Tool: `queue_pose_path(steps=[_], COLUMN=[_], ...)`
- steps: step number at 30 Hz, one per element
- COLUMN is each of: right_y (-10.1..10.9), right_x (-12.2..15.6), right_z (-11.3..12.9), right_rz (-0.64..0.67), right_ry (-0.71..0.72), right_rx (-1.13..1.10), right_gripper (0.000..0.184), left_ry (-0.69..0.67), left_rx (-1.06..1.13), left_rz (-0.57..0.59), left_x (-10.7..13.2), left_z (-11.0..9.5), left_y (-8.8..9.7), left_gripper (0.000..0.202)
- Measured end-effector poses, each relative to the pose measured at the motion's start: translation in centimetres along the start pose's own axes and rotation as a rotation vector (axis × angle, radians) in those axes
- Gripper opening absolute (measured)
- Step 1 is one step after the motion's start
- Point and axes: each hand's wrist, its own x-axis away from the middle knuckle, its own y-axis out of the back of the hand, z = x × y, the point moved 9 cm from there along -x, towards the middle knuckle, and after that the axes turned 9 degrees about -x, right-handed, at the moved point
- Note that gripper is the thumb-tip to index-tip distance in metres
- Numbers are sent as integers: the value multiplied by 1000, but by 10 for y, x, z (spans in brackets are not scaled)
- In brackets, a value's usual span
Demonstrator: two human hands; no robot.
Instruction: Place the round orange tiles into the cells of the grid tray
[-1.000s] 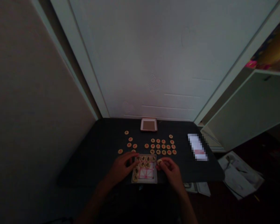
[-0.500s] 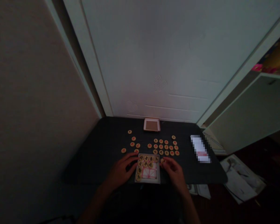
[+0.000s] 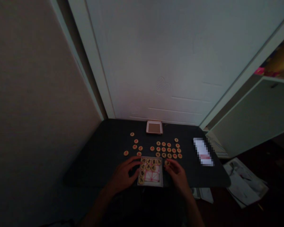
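Nearest, steadies the tray (image 3: 153, 177) with the left hand (image 3: 124, 175): fingers released and spread, tips touching the left wall, grasping nothing. Pinches one round piece (image 3: 167, 162) in the fingers of the right hand (image 3: 177, 173), just beside the upper right corner of the tray, outside the wall, low over the bench (image 3: 97, 164).

Compared with one second ago, shows almost no change. Keeps both hands at the same sides of the tray. Keeps the pinched piece at the same corner, perhaps a little more apart from the wall. Adds no new piece inside in this time, as far as possible to tell in such dim light. Means, by judgement, no progress of the filling in this second: piece outside, free places unfilled.

Inside the tray, shows pieces along the far row, in part of the second row and down the left column. Leaves the pink lines of the bottom bare at the near right.

Farther, has loose pieces (image 3: 168, 149) in a tight group just past the tray, and a few scattered ones (image 3: 135, 146) to the left of them. Farther again, has a lid (image 3: 154, 127) at the far edge of the bench, well apart from both hands, and a blurred card (image 3: 203, 151) at the right. Behind all, a pale door (image 3: 168, 56).
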Motion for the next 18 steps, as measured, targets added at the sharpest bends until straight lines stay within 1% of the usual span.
queue_pose_path(steps=[5,10,15,18], right_y=[0,0,5,5], right_x=[0,-3,-8,-11], right_z=[6,12,33,48], right_rz=[-6,6,-26,-15], right_ry=[5,4,46,74], right_rx=[-2,-21,-83,-105], right_gripper=[40,42,43,45], left_ry=[-8,-13,-11,-7], left_rx=[-9,-14,-23,-17], left_rz=[-6,-7,13,14], left_x=[0,0,-1,-1], left_z=[-1,0,-1,-1], left_y=[1,1,-1,0], left_gripper=[33,33,34,33])
